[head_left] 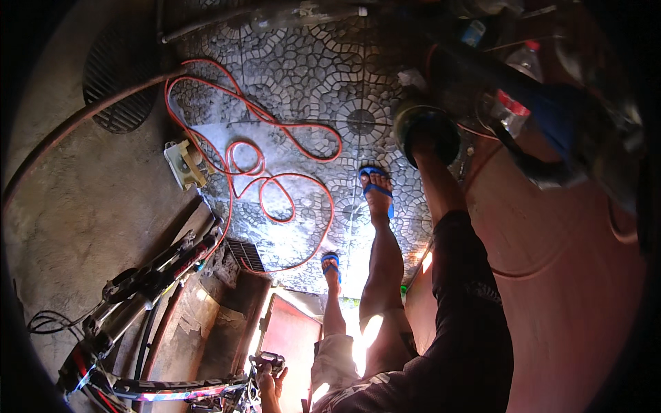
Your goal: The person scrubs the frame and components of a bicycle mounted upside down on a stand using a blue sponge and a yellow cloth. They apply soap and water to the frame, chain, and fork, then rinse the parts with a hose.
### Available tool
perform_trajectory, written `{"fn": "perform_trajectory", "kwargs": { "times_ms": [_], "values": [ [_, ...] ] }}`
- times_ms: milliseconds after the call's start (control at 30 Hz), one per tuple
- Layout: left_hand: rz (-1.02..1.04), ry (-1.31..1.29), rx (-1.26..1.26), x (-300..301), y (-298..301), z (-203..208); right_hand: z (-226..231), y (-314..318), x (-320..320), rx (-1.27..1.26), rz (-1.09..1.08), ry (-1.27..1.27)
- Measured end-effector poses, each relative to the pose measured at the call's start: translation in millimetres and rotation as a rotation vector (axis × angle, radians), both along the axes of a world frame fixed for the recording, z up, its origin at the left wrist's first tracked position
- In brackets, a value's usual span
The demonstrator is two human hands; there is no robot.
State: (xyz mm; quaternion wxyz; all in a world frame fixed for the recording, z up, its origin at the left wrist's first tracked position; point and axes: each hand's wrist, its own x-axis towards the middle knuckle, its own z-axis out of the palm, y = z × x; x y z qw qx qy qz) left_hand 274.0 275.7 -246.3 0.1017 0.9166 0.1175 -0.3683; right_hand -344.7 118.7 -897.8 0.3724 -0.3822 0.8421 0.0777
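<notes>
At the lower left a bicycle (172,389) is in view, its frame tube dark with coloured markings and its fork (147,296) pointing up and right. My left hand (271,383) comes in from the lower edge and is closed at a small black part that looks like a pedal (270,358). My right arm, in a dark sleeve (469,296), stretches forward. Its hand reaches down into a dark, round, bucket-like container (447,131), where the fingers are hidden. Two feet in blue flip-flops (375,177) stand on the floor.
An orange-red hose (333,206) lies in loops over the patterned tile floor (303,82). A round grate (124,89), a small drain grate (246,255) and a pale plastic piece (182,165) are at the left. Plastic bottles (525,62) crowd the far right. A reddish wall (551,296) rises at the right.
</notes>
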Motion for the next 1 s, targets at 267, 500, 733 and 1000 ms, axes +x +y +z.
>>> {"fn": "perform_trajectory", "kwargs": {
  "times_ms": [267, 500, 733, 1000],
  "values": [
    [-0.026, 0.017, -0.001, -44, -10, -21, -47, 24, -32, -0.137, -0.905, -0.293],
    [-0.035, 0.166, -0.105, -40, 16, 24, 85, 2, -13, -0.116, -1.547, -0.957],
    [0.086, 0.243, -0.31, -11, 39, 82, 339, -13, 6, -0.141, -0.978, -1.27],
    [0.164, 0.27, -0.748, 17, 88, 131, 597, -31, 144, 0.113, -0.532, -1.875]
  ]
}}
